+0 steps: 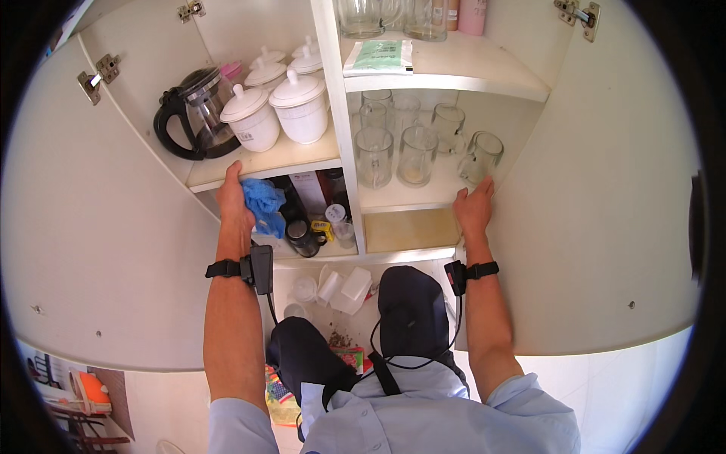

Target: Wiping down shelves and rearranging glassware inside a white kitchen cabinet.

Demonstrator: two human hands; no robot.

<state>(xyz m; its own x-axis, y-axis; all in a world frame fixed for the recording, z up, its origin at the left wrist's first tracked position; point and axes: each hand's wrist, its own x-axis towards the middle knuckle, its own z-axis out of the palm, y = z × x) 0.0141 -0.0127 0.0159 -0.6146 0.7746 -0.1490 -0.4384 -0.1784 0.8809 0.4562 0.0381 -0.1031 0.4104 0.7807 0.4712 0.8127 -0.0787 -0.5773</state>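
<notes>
My left hand [233, 198] is at the front edge of the left shelf [266, 170], with a blue cloth [264, 205] held against its palm side. Above it stand white lidded cups [300, 110] and a glass pot with a black handle [207, 116]. At the right side of the cabinet, my right hand [475, 207] is by the edge of the glass-mug shelf, just below a tilted glass mug [482, 156]; whether it touches the mug is unclear. Several more glass mugs [418, 156] stand left of that one.
Both cabinet doors [113, 227] stand wide at my sides. The lower left compartment holds a dark flask [303, 238], a small yellow box [322, 230] and boxes. Plastic containers [346, 289], dark crumbs [340, 339] and colourful packets lie near my knees. A green-white packet [380, 57] rests on the upper right shelf.
</notes>
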